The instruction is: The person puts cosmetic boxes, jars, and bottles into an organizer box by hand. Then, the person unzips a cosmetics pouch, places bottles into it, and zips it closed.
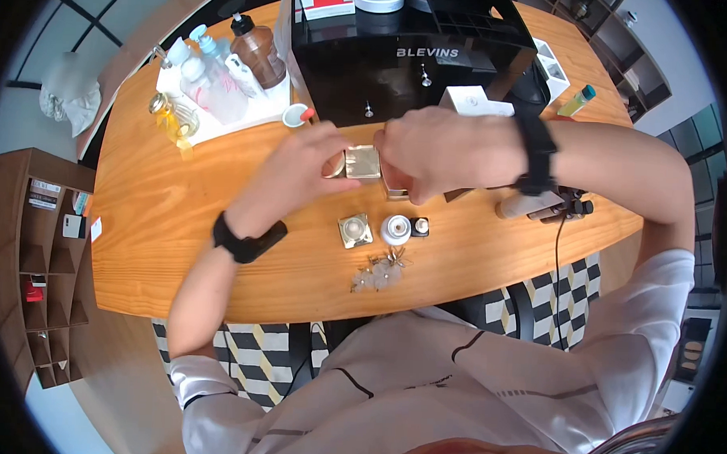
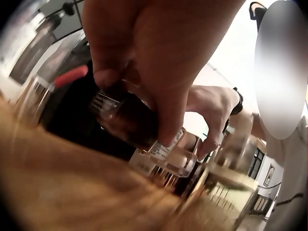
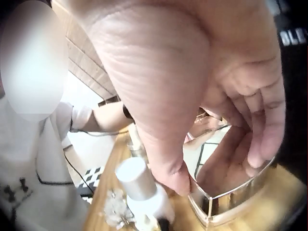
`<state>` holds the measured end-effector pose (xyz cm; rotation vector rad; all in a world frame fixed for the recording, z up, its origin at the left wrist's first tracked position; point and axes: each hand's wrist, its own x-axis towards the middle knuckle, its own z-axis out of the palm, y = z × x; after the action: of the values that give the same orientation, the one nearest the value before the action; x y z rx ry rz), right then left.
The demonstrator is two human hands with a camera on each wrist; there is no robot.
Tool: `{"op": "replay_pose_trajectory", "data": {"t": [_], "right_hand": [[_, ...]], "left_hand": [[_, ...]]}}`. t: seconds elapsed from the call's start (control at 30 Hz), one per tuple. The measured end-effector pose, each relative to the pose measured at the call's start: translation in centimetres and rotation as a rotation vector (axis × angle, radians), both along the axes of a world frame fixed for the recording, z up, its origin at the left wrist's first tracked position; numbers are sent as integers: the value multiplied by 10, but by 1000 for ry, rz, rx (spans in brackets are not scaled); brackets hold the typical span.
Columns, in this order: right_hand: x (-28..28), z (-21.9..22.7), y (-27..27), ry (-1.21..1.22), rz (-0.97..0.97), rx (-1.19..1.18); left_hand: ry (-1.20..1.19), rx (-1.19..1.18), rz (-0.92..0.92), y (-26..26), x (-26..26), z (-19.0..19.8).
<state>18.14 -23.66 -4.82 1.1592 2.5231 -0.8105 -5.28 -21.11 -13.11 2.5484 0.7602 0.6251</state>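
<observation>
My left hand (image 1: 317,165) pinches a small square bottle (image 1: 363,163) with a gold face at the middle of the wooden table (image 1: 180,212). In the left wrist view its fingers (image 2: 163,62) hold dark glass with a label, the bottle (image 2: 130,120). My right hand (image 1: 430,153), with a black watch, touches the bottle's right side. Its fingers curl over a gold-rimmed mirrored square piece (image 1: 395,192). The right wrist view shows that piece (image 3: 236,202) standing on the wood under my right hand (image 3: 192,96).
In front of the hands lie a gold square cap (image 1: 354,230), a white round cap (image 1: 395,228), a small black part (image 1: 419,226) and flower ornaments (image 1: 382,274). A black case (image 1: 401,60) stands behind, a white tray of bottles (image 1: 216,86) back left.
</observation>
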Motion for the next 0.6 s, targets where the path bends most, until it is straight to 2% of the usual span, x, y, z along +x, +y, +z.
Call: {"op": "replay_pose_trajectory", "data": {"t": [0.07, 0.1, 0.13, 0.17, 0.23, 0.27, 0.3, 0.33, 0.37, 0.43, 0.5, 0.53, 0.57, 0.6], "right_hand": [[4, 42, -2, 31, 13, 63], [4, 64, -4, 75, 51, 235], [2, 77, 3, 13, -49, 204], [-1, 101, 4, 19, -30, 313], [-2, 155, -13, -29, 61, 288], [-17, 172, -9, -188, -96, 241], [-31, 181, -1, -344, -253, 191], [4, 176, 4, -77, 2, 363], [-24, 163, 28, -208, -415, 509], [18, 157, 70, -144, -121, 533], [35, 141, 104, -112, -67, 498], [35, 137, 107, -109, -69, 501], [35, 134, 109, -136, -99, 510], [33, 131, 111, -165, -127, 515]], "left_hand": [[-19, 168, 9, 3, -2, 50], [-25, 267, -4, 10, -3, 75], [27, 296, 8, 18, -5, 100], [78, 325, 20, 29, -7, 121], [94, 385, 22, 61, -7, 151], [11, 479, -39, 71, -1, 160], [34, 465, 34, 81, 2, 165], [42, 391, 73, 80, 8, 175], [49, 318, 114, 79, 14, 183], [77, 322, 96, 142, 15, 147], [72, 313, 69, 168, 22, 114], [54, 393, 21, 178, 25, 98], [36, 473, -28, 178, 31, 95], [63, 439, -9, 178, 31, 95]]}}
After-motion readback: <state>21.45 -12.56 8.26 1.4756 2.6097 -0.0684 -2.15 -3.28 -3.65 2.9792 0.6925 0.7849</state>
